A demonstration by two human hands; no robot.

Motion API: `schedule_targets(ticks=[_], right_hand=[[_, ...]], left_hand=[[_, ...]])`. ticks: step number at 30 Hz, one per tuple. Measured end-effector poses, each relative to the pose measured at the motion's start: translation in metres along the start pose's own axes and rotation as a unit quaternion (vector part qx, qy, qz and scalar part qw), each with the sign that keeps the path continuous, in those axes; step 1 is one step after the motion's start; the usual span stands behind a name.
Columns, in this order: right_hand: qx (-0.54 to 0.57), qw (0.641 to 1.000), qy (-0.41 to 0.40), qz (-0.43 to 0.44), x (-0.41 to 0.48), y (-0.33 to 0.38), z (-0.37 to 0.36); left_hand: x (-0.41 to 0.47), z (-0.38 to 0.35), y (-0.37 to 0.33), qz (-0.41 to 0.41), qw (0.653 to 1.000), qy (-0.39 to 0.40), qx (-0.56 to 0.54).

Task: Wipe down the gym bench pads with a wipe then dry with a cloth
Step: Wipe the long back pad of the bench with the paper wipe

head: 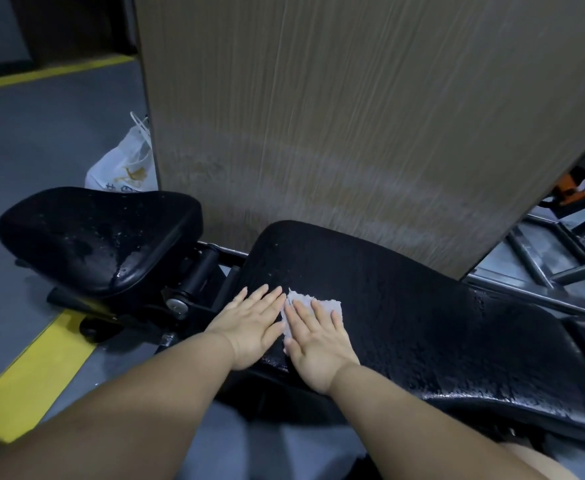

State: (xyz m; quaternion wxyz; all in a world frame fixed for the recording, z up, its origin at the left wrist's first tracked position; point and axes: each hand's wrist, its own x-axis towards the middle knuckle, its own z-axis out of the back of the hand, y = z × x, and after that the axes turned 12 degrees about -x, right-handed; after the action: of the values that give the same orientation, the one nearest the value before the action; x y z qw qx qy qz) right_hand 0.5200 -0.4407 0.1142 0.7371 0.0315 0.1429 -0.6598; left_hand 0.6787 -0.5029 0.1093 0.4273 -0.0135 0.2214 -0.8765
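Observation:
A long black back pad (422,317) of the gym bench runs from the centre to the lower right, its surface wet with droplets. A smaller black seat pad (100,237) sits to its left, also wet. My right hand (313,341) lies flat, fingers spread, pressing a white wipe (322,304) onto the left end of the back pad. My left hand (253,327) rests flat and open on the pad's left edge, right beside the wipe, holding nothing. No cloth is in view.
A tall wood-grain panel (353,133) stands directly behind the bench. A white plastic bag (124,161) sits on the grey floor behind the seat pad. A yellow floor stripe (38,368) runs at lower left. Metal frame bars (544,258) lie at right.

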Motion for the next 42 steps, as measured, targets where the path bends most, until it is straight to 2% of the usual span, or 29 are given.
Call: schedule_targets(ticks=[8,18,24,29,34,42], right_hand=[[0.012,1.0,0.002,0.004,0.083,-0.025,0.024],[0.0,1.0,-0.023,-0.008,0.177,-0.047,0.039],[-0.014,0.999,-0.04,-0.012,0.204,-0.053,0.039],[-0.002,1.0,-0.016,-0.011,0.187,-0.043,0.042],[-0.011,0.999,-0.026,0.041,0.133,-0.022,0.031],[-0.017,0.993,-0.043,0.105,0.061,0.01,0.013]], left_hand=[[0.021,-0.008,0.009,0.043,0.993,-0.095,-0.061],[0.032,-0.005,0.016,0.047,0.994,-0.077,-0.057],[0.038,-0.005,0.02,0.059,0.994,-0.079,-0.052],[0.038,-0.002,0.02,0.087,0.992,-0.084,-0.044],[0.033,-0.005,0.016,0.123,0.985,-0.109,-0.053],[-0.007,-0.01,0.016,0.106,0.983,-0.053,-0.138]])
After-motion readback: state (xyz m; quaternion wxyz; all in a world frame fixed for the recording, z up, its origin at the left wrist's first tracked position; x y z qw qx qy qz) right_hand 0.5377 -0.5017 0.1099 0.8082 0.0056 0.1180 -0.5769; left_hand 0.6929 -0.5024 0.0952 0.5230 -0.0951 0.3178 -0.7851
